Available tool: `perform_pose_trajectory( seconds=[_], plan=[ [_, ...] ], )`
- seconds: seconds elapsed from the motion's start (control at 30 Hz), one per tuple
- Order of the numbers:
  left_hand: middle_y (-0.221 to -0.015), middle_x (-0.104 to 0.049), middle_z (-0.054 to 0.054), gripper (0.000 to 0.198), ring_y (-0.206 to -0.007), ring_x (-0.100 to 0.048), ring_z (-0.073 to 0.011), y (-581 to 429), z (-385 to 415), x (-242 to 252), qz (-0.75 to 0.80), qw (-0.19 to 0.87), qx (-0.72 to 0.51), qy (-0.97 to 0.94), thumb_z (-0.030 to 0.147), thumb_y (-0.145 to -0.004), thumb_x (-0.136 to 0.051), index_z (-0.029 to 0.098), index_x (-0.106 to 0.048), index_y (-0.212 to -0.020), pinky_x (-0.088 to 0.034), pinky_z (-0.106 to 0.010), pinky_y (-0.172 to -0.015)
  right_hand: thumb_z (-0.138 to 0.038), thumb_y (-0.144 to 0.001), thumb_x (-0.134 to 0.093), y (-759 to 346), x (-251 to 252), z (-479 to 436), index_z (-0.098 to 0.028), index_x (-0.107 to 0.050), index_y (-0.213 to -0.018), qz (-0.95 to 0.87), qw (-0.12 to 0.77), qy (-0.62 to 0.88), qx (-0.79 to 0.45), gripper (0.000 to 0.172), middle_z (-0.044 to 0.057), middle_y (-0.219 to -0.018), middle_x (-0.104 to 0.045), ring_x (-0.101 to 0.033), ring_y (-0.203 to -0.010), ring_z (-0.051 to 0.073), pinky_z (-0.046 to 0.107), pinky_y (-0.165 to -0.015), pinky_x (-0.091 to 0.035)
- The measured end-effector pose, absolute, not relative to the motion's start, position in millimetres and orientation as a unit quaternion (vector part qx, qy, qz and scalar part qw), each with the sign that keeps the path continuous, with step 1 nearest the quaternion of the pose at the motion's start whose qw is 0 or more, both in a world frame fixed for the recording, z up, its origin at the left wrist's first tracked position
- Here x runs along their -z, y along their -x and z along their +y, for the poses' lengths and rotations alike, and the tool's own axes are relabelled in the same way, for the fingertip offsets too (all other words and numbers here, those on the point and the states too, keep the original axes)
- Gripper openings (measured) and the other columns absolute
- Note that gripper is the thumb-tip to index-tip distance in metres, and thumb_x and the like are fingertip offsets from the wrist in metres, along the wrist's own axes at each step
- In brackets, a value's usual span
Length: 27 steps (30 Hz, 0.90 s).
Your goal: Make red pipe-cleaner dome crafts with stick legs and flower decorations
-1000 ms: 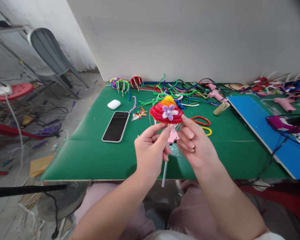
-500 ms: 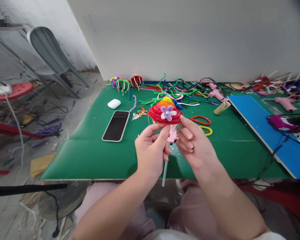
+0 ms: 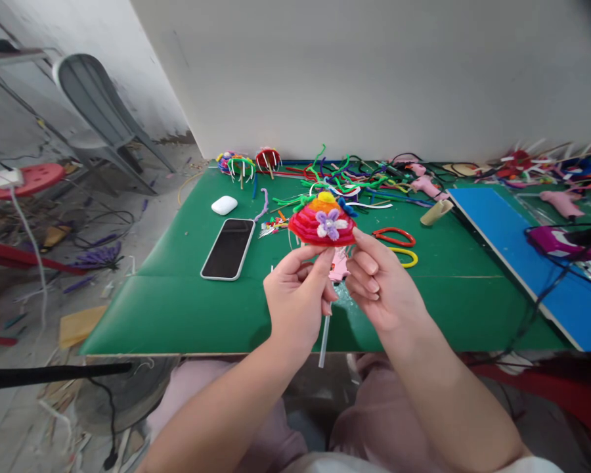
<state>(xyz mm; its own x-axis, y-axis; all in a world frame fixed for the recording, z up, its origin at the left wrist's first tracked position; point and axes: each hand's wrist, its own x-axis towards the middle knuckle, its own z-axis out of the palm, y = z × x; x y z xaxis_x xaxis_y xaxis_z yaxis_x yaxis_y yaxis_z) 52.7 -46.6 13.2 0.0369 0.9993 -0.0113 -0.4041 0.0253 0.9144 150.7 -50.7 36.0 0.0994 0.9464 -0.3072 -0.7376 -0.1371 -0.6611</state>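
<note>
A small domed craft piece [image 3: 315, 226] of fuzzy red, pink, orange and yellow stems, with a purple and white flower on its front, is held up over the table. My left hand [image 3: 298, 289] pinches it from below, near its bottom edge. At its right edge, the thumb and finger of my right hand [image 3: 381, 279] grip the rim, the other fingers curled. A clear stick [image 3: 324, 341] hangs below my left hand. Behind the hands lies a pink glue gun [image 3: 339, 263], partly hidden.
The green table [image 3: 177, 309] bears a phone [image 3: 229, 249], a white case [image 3: 224, 205], scissors with red and yellow handles [image 3: 404, 257], a bamboo piece [image 3: 436, 213], a blue board [image 3: 517, 263] and tangled fuzzy stems [image 3: 339, 174]. Finished-looking domed pieces [image 3: 268, 157] stand at the back.
The domed piece has shifted slightly left and tilted a little, its flower a touch further left. Both hands keep their hold on it and have moved slightly left with it.
</note>
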Motion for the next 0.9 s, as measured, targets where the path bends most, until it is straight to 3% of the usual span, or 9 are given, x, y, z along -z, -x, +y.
perform_pose_trajectory(
  seconds=[0.27, 0.53, 0.9],
  plan=[
    [-0.038, -0.05, 0.008, 0.027, -0.025, -0.036, -0.0023, -53.7, -46.8, -10.5, 0.405, 0.637, -0.526, -0.392, 0.036, -0.072, -0.069, 0.019, -0.065, -0.092, -0.024, -0.01, -0.027, -0.027, -0.07, -0.071, -157.8, -36.2, -48.1, -0.017, -0.037, -0.045, -0.161, 0.658, 0.366, -0.638, 0.043, -0.012, -0.031, -0.034, -0.023, -0.022, -0.001, 0.012, -0.023, -0.016],
    [-0.039, -0.05, 0.008, 0.028, -0.026, -0.036, -0.0022, -59.3, -45.6, -2.7, 0.398, 0.673, -0.495, -0.379, 0.039, -0.072, -0.068, 0.016, -0.062, -0.087, -0.023, -0.01, -0.027, -0.031, -0.075, -0.068, -165.3, -34.9, -45.5, -0.017, -0.037, -0.045, -0.179, 0.668, 0.362, -0.625, 0.045, -0.011, -0.031, -0.034, -0.023, -0.022, -0.001, 0.011, -0.024, -0.019],
    [-0.039, -0.051, 0.006, 0.031, -0.026, -0.037, -0.0026, -59.9, -45.9, 3.5, 0.416, 0.665, -0.467, -0.408, 0.042, -0.072, -0.067, 0.014, -0.063, -0.086, -0.023, -0.011, -0.028, -0.028, -0.07, -0.073, -174.6, -35.3, -39.8, -0.018, -0.039, -0.053, -0.146, 0.693, 0.368, -0.602, 0.039, -0.013, -0.033, -0.035, -0.024, -0.024, -0.001, 0.011, -0.023, -0.016]
  ],
)
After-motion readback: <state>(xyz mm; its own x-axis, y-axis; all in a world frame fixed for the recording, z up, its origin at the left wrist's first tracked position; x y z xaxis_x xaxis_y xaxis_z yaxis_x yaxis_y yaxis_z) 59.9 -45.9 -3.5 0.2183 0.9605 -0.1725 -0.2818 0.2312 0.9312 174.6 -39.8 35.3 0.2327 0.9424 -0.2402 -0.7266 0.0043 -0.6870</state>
